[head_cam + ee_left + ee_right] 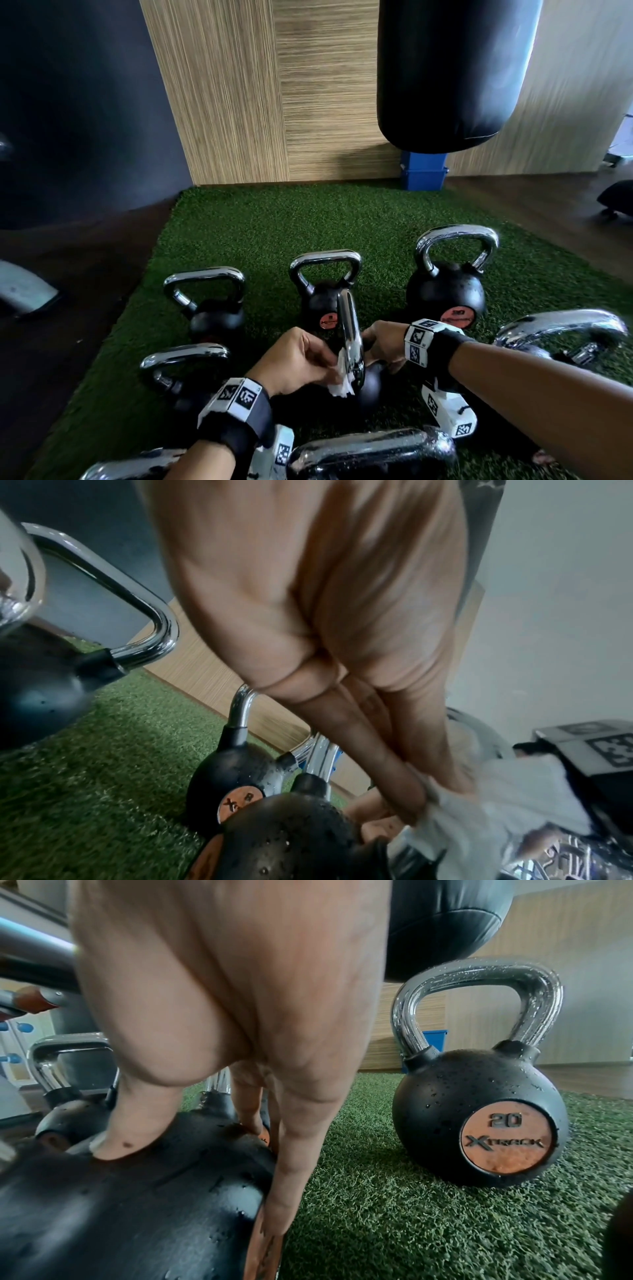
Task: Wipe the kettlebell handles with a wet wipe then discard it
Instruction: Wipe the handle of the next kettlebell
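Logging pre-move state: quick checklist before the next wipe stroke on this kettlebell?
1. Wipe in left hand: ok, pinched.
2. Wipe on handle: ok, touching its lower part.
3. Right hand steadying the bell: ok, thumb and fingers rest on it.
4. Handle fully wiped: cannot tell.
5. Other handles, e.g. 20 kettlebell: not ok, droplets show.
6. Place to discard the wipe: cannot tell; a blue bin stands by the wall.

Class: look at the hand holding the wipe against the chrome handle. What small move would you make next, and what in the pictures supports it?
Probably slide the wet wipe up along the chrome handle. The left hand pinches it low on the handle's side, the right hand steadies the kettlebell's black body, and droplets speckle nearby handles.
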Available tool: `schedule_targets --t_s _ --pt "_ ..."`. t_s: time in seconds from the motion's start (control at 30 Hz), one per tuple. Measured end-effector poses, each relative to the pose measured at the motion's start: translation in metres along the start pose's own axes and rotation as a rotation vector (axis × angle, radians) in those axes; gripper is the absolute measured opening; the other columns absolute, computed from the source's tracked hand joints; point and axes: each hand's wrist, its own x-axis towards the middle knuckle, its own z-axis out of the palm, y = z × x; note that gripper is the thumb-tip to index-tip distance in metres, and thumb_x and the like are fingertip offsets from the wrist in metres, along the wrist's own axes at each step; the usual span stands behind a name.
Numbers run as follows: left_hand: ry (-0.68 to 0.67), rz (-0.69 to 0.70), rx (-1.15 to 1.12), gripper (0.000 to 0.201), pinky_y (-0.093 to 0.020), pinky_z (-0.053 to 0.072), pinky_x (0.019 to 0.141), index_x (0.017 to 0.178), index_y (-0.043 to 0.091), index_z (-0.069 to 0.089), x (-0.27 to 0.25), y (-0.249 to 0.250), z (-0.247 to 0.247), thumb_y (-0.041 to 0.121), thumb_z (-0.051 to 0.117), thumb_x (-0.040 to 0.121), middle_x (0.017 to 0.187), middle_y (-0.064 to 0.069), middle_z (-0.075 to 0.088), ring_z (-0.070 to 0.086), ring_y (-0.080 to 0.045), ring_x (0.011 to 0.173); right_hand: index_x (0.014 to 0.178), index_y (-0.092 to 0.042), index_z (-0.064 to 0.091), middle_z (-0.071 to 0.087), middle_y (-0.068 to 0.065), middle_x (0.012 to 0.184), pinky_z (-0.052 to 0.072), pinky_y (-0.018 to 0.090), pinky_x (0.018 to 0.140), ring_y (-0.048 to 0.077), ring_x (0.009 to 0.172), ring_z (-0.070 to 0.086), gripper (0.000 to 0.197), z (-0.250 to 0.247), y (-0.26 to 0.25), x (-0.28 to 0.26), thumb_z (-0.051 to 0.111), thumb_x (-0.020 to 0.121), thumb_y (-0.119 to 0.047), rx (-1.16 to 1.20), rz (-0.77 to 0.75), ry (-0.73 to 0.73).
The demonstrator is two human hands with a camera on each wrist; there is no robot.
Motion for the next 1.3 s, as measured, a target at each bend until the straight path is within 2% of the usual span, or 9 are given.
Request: schedule_targets --t_s 0.23,0.33,0.47,0.63,0.77,0.87,1.0,1.2,1.3 --pt "0.113 0.004 0.204 0.039 -0.005 0.048 0.068 0.063 0.052 0.074 -0.003 -0.012 0.014 0.019 0.089 0.076 0.074 0.024 0.076 0.07 0.009 0.071 0.109 -0.021 0.072 0.069 -0.002 0.087 0.061 0.032 0.068 0.016 0.083 0.065 0.037 0.002 0.002 0.0 0.078 0.079 -0.042 0.018 0.003 0.016" --pt "0.081 -0.011 0.224 0.024 -0.006 0.049 0.069 0.072 0.041 0.079 0.0 -0.009 0.011 0.02 0.089 0.078 0.075 0.02 0.077 0.07 0.008 0.072 0.107 -0.019 0.073 0.067 -0.001 0.083 0.052 0.026 0.056 0.015 0.072 0.059 0.036 0.001 -0.001 0.001 0.079 0.079 -0.041 -0.038 -0.001 0.035" --pt "0.164 0.017 0.207 0.019 -0.011 0.051 0.073 0.092 0.018 0.083 0.005 0.004 -0.002 0.02 0.091 0.076 0.08 0.011 0.078 0.068 0.009 0.072 0.095 -0.019 0.077 0.071 -0.004 0.078 0.047 0.019 0.059 0.007 0.066 0.06 0.021 -0.01 -0.005 -0.001 0.08 0.078 -0.031 -0.125 -0.06 0.172" --pt "0.407 0.14 0.072 0.017 -0.008 0.05 0.073 0.094 0.023 0.082 0.012 0.024 -0.036 0.023 0.088 0.078 0.086 0.009 0.08 0.07 0.006 0.076 0.081 -0.022 0.075 0.072 -0.004 0.064 0.05 0.021 0.05 0.012 0.054 0.063 0.005 -0.04 -0.017 -0.02 0.077 0.085 -0.02 0.355 -0.241 0.503" --pt "0.465 0.253 0.056 0.017 -0.01 0.051 0.076 0.088 0.039 0.078 0.017 0.041 -0.048 0.031 0.088 0.077 0.089 0.017 0.079 0.072 0.003 0.082 0.093 -0.006 0.077 0.074 0.012 0.086 0.057 0.027 0.05 0.017 0.057 0.065 0.025 -0.05 -0.05 -0.043 0.079 0.08 -0.027 0.759 -0.377 0.248" --pt "0.477 0.294 0.062 0.018 -0.012 0.052 0.075 0.094 0.035 0.08 0.022 0.048 -0.045 0.036 0.088 0.077 0.092 0.016 0.079 0.074 -0.003 0.085 0.103 -0.004 0.076 0.075 0.018 0.103 0.063 0.031 0.067 0.023 0.07 0.071 0.039 -0.048 -0.069 -0.052 0.08 0.078 -0.035 0.806 -0.379 0.016" --pt "0.515 0.344 0.077 0.02 -0.018 0.056 0.077 0.089 0.043 0.077 0.021 0.051 -0.04 0.035 0.089 0.076 0.089 0.018 0.079 0.075 -0.001 0.083 0.111 0.003 0.072 0.071 0.026 0.111 0.063 0.031 0.076 0.024 0.079 0.074 0.043 -0.043 -0.08 -0.05 0.08 0.079 -0.024 0.886 -0.377 -0.044" --pt "0.217 0.191 -0.229 0.053 -0.021 0.059 0.074 0.11 0.022 0.065 0.023 0.036 -0.035 0.004 0.087 0.065 0.11 -0.006 0.078 0.077 -0.013 0.091 0.093 0.007 0.072 0.071 0.02 0.089 0.064 0.031 0.069 0.025 0.073 0.072 0.02 -0.05 -0.07 -0.049 0.078 0.075 0.001 0.886 -0.307 0.112" --pt "0.009 -0.047 0.209 0.088 -0.018 0.049 0.092 0.135 0.03 0.049 0.023 0.018 -0.02 0.013 0.092 0.06 0.144 0.007 0.057 0.061 -0.006 0.117 0.097 0.009 0.07 0.068 0.02 0.087 0.062 0.032 0.073 0.025 0.074 0.068 0.018 -0.056 -0.056 -0.048 0.074 0.08 0.007 0.869 -0.265 0.25"
